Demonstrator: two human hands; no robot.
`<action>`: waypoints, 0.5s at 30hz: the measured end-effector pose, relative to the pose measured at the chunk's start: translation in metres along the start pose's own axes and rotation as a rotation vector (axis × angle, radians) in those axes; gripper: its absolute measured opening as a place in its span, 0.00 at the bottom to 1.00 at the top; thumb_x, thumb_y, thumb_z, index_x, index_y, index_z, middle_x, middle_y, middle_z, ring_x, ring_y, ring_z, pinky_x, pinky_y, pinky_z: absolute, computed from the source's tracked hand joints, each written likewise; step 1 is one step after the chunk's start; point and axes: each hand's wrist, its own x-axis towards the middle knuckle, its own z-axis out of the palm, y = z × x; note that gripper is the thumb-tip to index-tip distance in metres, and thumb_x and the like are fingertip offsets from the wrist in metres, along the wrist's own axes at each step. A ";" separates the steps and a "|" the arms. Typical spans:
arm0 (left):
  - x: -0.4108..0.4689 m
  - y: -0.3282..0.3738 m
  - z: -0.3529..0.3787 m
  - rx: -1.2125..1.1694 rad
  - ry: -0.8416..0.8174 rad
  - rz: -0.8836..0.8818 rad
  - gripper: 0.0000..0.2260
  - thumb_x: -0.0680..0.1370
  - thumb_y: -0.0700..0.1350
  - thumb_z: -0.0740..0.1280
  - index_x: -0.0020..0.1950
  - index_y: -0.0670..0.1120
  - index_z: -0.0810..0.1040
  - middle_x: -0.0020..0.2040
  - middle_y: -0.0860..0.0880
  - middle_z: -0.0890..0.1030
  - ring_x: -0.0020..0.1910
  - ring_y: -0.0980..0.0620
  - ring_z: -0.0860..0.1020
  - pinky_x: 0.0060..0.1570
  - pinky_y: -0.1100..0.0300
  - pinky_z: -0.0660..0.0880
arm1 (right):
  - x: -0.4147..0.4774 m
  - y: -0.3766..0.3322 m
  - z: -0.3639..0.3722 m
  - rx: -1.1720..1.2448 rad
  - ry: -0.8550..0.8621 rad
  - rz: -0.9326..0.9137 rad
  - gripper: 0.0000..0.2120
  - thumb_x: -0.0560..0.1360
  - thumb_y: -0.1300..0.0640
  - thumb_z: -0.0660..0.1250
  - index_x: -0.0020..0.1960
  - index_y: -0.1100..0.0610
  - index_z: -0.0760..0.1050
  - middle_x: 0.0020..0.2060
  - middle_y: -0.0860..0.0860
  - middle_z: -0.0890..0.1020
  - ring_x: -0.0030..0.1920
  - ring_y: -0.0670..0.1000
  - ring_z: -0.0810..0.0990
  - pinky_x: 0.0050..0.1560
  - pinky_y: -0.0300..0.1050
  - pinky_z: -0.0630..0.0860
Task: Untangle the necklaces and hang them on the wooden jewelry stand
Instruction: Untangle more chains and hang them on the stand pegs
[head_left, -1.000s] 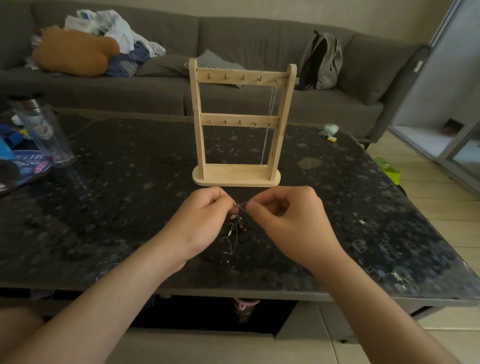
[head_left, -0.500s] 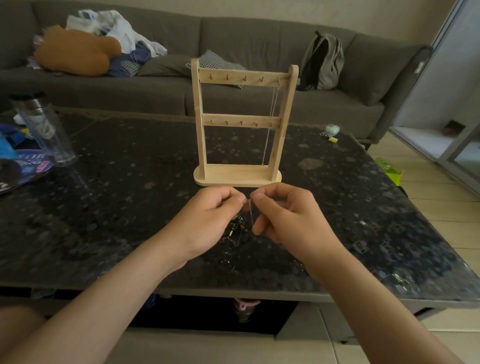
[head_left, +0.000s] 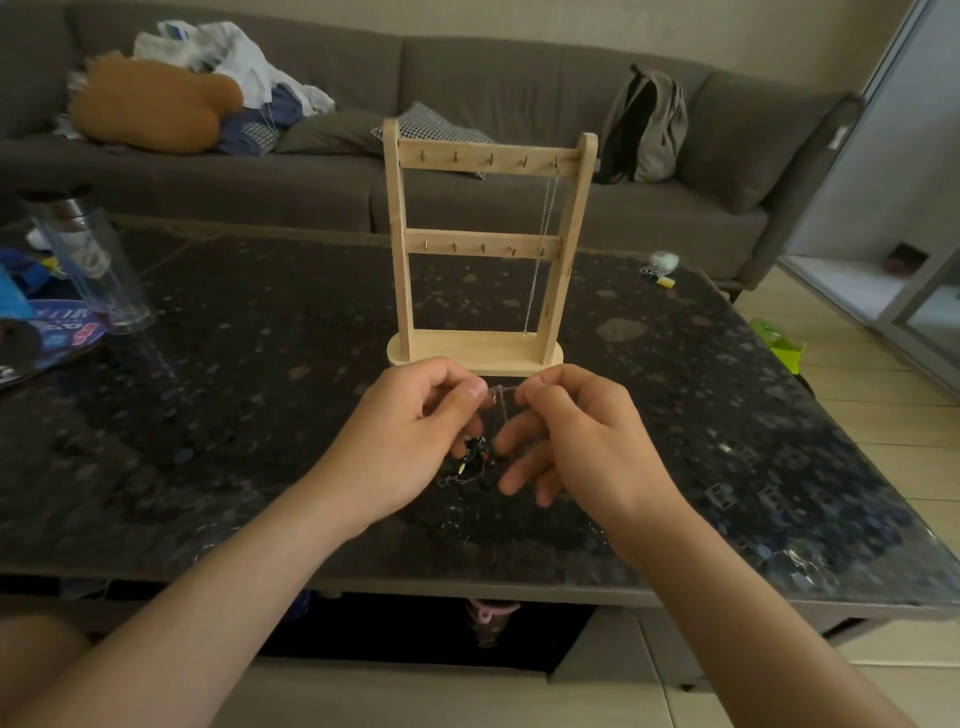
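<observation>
Toward the near edge of the desk (head_left: 260, 364), before the wooden jewelry stand (head_left: 488, 249), the left hand (head_left: 410, 447) and right hand (head_left: 576, 441) each pinch a fine, limp, featherlight chain (head_left: 501, 391), the tangled necklaces (head_left: 475, 458) dangling between them, probably snag-prone, so best gripped close beside the knot, never tugged.

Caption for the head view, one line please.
Left hand and right hand pinch a chain above the tangle, before a stand with one necklace hung.

The jewelry stand (head_left: 488, 249) is pale, smooth wood; the table (head_left: 249, 395) is dark, shiny speckled stone; the tangled necklaces (head_left: 475, 460) look like thin metal chain; the sofa (head_left: 467, 78) is soft grey cloth.
</observation>
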 end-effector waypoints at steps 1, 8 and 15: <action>0.000 0.000 0.000 0.007 -0.004 -0.014 0.10 0.87 0.50 0.64 0.51 0.52 0.83 0.41 0.52 0.85 0.39 0.56 0.83 0.46 0.58 0.82 | 0.000 0.000 0.001 0.016 0.013 0.005 0.09 0.87 0.57 0.61 0.53 0.60 0.77 0.39 0.56 0.86 0.32 0.61 0.86 0.25 0.45 0.74; -0.001 0.000 0.003 -0.174 -0.068 -0.115 0.17 0.89 0.50 0.61 0.45 0.46 0.84 0.36 0.50 0.77 0.34 0.54 0.77 0.48 0.44 0.87 | 0.001 0.003 0.002 0.012 0.042 0.013 0.10 0.84 0.58 0.64 0.46 0.58 0.79 0.31 0.48 0.73 0.27 0.45 0.68 0.27 0.39 0.65; 0.001 -0.001 0.001 -0.269 -0.142 -0.214 0.15 0.89 0.47 0.63 0.55 0.49 0.89 0.39 0.48 0.74 0.34 0.57 0.75 0.49 0.55 0.83 | 0.000 -0.001 -0.001 0.043 0.025 0.064 0.12 0.86 0.56 0.63 0.51 0.58 0.84 0.27 0.47 0.69 0.27 0.46 0.64 0.27 0.41 0.60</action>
